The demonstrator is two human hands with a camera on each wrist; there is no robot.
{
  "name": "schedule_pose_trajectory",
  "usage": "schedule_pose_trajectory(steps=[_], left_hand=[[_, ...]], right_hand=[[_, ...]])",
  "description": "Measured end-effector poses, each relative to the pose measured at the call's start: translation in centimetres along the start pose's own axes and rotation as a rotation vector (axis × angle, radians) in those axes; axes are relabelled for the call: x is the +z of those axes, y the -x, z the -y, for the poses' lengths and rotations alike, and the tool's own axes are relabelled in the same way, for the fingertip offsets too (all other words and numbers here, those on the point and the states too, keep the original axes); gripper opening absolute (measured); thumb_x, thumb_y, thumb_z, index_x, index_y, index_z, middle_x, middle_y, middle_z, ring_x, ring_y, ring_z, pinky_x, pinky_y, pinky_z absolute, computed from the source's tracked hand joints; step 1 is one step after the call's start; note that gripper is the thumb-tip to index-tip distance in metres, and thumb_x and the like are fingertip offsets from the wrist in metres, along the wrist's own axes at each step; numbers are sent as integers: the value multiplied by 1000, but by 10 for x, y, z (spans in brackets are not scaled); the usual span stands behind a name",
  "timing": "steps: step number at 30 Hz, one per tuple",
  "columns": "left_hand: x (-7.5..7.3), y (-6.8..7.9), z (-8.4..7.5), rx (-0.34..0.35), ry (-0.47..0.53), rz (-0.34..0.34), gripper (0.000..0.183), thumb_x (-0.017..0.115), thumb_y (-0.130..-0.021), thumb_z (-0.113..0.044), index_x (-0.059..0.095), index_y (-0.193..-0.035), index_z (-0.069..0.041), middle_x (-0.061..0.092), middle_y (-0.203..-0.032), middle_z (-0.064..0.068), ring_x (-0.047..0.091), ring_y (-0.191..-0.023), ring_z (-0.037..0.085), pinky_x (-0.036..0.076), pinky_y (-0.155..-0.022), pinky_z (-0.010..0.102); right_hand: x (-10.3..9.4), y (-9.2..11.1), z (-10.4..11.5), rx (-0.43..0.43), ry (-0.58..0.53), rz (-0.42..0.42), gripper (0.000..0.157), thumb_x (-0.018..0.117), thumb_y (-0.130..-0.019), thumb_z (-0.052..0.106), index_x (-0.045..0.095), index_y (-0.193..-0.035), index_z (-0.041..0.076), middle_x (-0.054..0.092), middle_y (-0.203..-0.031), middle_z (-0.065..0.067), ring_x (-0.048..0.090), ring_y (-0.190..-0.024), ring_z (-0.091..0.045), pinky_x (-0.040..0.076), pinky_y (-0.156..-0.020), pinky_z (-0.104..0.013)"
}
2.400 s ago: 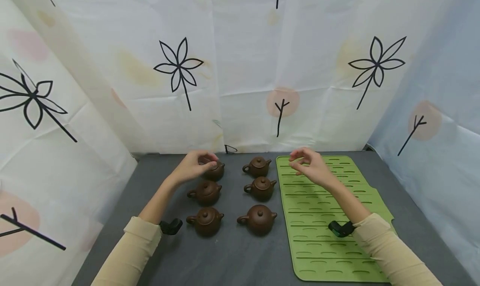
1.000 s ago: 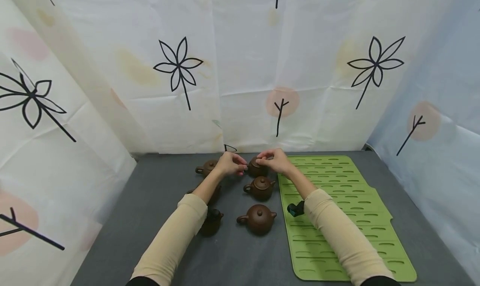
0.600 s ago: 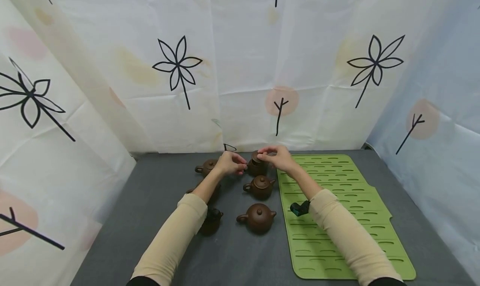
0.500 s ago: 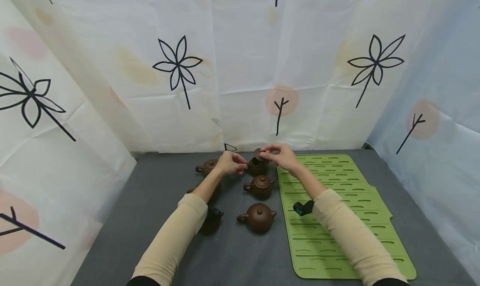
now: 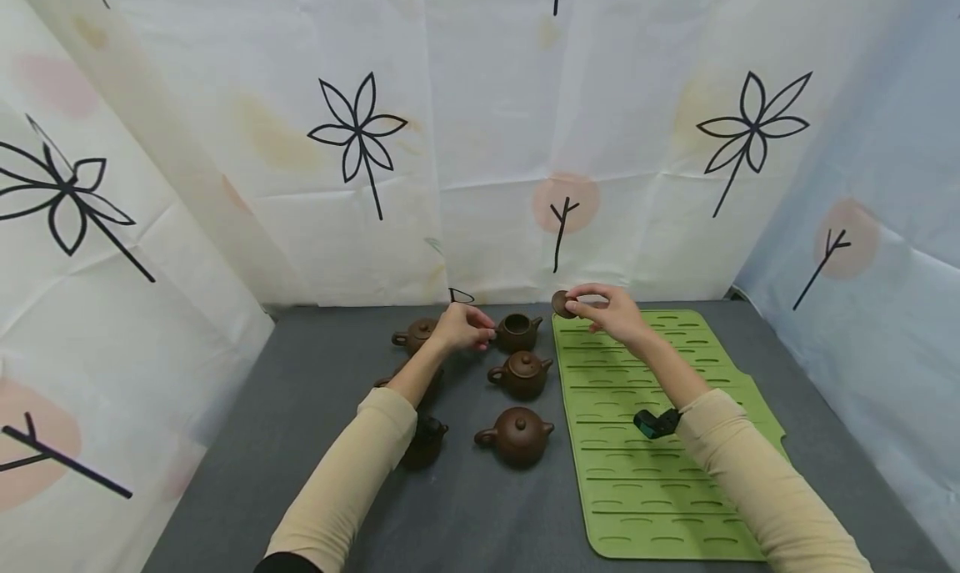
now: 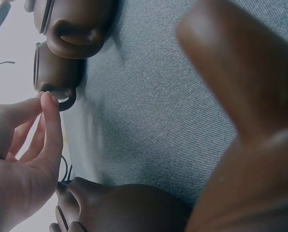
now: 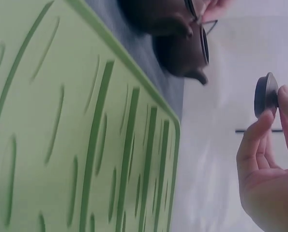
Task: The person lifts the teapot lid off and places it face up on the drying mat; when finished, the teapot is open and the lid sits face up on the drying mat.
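My right hand [image 5: 613, 313] pinches a small round brown teapot lid [image 5: 562, 304] by its knob, tilted, in the air over the far left corner of the green ridged mat [image 5: 637, 439]. In the right wrist view the lid [image 7: 261, 96] stands on edge between thumb and fingers. The teapot at the back of the right column [image 5: 517, 334] has its round mouth uncovered. With thumb and fingertips, my left hand [image 5: 459, 327] pinches that teapot's handle [image 6: 70, 101], as the left wrist view shows.
Below the uncovered pot, two lidded teapots stand in the right column, the middle one [image 5: 522, 376] and the near one [image 5: 519, 438]. The left column's teapots, such as the back one [image 5: 411, 336], are partly behind my left arm. Patterned cloth [image 5: 487, 139] walls the grey table.
Both hands came in to the back right teapot, the left from the left column. My right hand has lifted off its lid and carried it right, over the mat. The left hand has stayed at the handle.
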State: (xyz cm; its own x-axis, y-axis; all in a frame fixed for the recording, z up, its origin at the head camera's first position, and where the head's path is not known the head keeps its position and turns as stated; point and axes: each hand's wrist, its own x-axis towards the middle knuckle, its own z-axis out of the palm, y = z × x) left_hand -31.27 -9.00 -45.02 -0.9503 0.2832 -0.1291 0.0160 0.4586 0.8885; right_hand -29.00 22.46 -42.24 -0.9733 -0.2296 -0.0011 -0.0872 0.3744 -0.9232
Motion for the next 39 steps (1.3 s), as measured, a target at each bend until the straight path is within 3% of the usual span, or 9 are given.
schedule_pose_trajectory(steps=[4,13,22,25,32,39], left_hand=[[2,-1,0,1,-3,-3,10,75,-100,-1,79,-108,5,80,-104,21,72,-71,11,69,-81,41],[1,1,0,3,-22,-17,9,75,-101,-2,79,-107,3,79,-100,17,71,-70,11,68,-79,41],[2,-1,1,18,-19,-1,10,75,-101,-1,79,-108,4,79,-99,18,69,-69,10,68,-82,44],[3,-1,1,19,-21,-2,10,75,-101,0,79,-108,4,79,-98,16,69,-69,10,68,-82,44],[4,-2,1,18,-29,-4,10,75,-101,-2,79,-108,4,79,-99,16,70,-70,10,68,-81,44],[2,0,3,19,-31,-3,11,75,-102,-3,79,-110,4,79,-103,19,73,-73,14,68,-80,42]], right_hand=[[-15,8,-3,-14,10,-11,41,67,-110,27,63,-142,1,55,-156,-23,69,-102,0,61,-75,-29],[-41,28,-19,-34,3,19,50,61,-113,20,45,-155,-1,49,-160,-31,68,-93,-4,63,-73,-36],[-64,57,-30,-51,23,84,53,53,-117,22,40,-165,3,48,-155,-34,70,-92,-10,64,-68,-41],[-70,66,-34,-60,10,106,53,52,-117,22,40,-164,2,52,-152,-28,75,-97,-14,66,-72,-43],[-82,83,-49,-94,-78,159,46,50,-117,15,44,-161,7,57,-143,13,79,-110,-16,67,-89,-37],[-97,102,-62,-48,-255,171,41,45,-118,13,45,-158,17,50,-147,9,75,-121,-7,62,-95,-25]])
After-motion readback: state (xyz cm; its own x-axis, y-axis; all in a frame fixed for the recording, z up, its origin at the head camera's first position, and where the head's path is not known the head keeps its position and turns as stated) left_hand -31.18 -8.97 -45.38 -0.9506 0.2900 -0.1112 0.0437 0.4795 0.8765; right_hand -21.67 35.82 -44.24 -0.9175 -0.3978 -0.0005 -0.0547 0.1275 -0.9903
